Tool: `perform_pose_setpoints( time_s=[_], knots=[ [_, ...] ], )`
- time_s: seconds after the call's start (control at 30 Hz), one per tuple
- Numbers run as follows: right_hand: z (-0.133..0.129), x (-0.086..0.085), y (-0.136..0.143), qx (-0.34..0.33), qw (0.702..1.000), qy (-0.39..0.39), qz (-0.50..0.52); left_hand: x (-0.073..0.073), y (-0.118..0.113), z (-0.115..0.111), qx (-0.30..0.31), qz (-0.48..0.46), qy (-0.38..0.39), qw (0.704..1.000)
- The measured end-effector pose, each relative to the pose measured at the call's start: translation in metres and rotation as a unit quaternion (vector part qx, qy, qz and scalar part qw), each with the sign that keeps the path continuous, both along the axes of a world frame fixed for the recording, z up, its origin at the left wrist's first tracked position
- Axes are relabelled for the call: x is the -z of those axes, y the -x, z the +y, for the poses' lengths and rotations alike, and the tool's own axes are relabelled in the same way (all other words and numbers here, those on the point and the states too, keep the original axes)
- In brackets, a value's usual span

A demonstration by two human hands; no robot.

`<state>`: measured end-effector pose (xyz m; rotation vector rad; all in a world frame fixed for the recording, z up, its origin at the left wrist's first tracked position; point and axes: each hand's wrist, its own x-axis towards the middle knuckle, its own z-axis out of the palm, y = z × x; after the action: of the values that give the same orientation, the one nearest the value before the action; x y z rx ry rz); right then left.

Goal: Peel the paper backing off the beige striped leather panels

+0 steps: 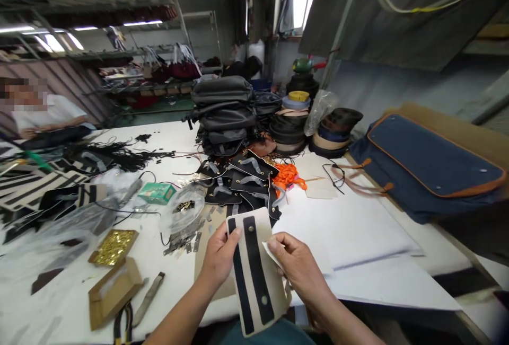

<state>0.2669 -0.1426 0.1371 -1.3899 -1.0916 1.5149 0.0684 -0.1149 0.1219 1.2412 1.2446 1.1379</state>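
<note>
Left hand [218, 254] grips a beige, black-striped panel [257, 268], two round metal studs [264, 300] already set. Right hand [299, 263] pinches a raised white piece [271, 253].

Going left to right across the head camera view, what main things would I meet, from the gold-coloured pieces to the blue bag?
Gold-coloured pieces, green box, left hand, striped panel, right hand, blue bag.

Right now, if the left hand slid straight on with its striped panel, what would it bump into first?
Probably the heap of black pieces with grey straps beyond the left hand, though its height above the table is unclear.
</note>
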Motion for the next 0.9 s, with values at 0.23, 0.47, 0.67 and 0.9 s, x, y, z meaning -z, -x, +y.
perform_pose_setpoints(
  time_s=[0.23, 0.47, 0.67, 0.9],
  knots=[
    [0.004, 0.0, 0.008, -0.047, 0.994, -0.096, -0.007, -0.01, -0.004, -0.032, -0.036, -0.186, 0.131, 0.973],
    [0.01, -0.011, 0.01, -0.047, 0.984, -0.162, -0.053, -0.024, -0.011, -0.043, -0.008, -0.14, 0.106, 0.984],
    [0.01, -0.015, 0.003, -0.006, 0.979, -0.184, -0.085, -0.031, -0.026, -0.047, -0.013, -0.129, 0.114, 0.985],
    [0.002, -0.021, -0.005, 0.018, 0.977, -0.196, -0.086, -0.042, -0.044, -0.044, 0.006, -0.048, 0.027, 0.998]
  ],
)
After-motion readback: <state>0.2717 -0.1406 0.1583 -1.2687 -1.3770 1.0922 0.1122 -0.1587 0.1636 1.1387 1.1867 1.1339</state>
